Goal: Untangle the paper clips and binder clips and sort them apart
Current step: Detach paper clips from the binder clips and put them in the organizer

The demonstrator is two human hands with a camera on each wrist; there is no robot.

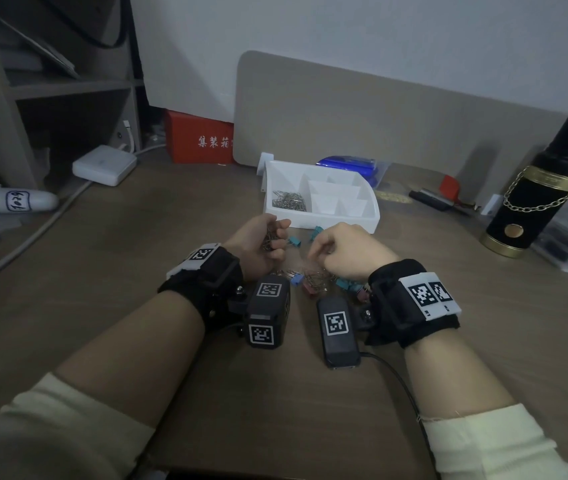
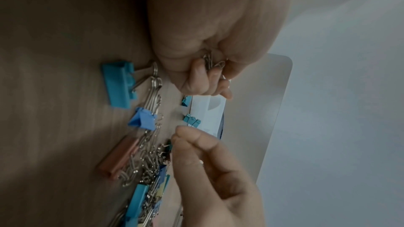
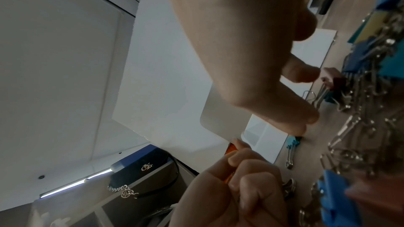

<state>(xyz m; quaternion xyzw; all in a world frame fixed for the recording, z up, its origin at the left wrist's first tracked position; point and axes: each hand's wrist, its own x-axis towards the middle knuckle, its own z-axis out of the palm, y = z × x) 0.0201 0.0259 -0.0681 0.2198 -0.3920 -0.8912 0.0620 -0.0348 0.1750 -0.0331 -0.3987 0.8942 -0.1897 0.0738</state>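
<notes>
Now, my left hand (image 1: pixel 260 244) is clenched around a bunch of thin silver wire paper clips (image 2: pixel 211 62); the left wrist view shows their looped ends poking out between the curled fingers and the palm. My right hand (image 1: pixel 346 252) hovers just beside it with thumb and forefinger (image 2: pixel 192 135) pressed together at the tips. I cannot tell whether a clip sits between them; nothing shows there.

The tangle (image 1: pixel 313 280) lies on the table (image 1: pixel 137 271) right below and between both hands, partly hidden by my wrists. It is a knot of bright bent-wire paper clips threaded through binder clips: folded metal wedges with wire handles, matte painted. I can pick out a long teal one (image 2: pixel 119 84), a small blue one (image 2: pixel 143 120), a dull pink one (image 2: pixel 119 160) and, blurred at the edge, more teal and a yellow one. The paper clips bunch thickest beside the pink clip.

Two small teal binder clips (image 1: pixel 306 237) lie apart from the knot, between my fingertips and the tray (image 1: pixel 372 220). The tray is white hard plastic, boxy, split by angled dividers into compartments. Its left compartment holds a loose heap of silver paper clips (image 1: pixel 289 200); the other compartments look bare white.

The table has a brown wood-grain surface, smooth and matte. A black bottle (image 1: pixel 539 188) with a gold chain stands well off to the right.
</notes>
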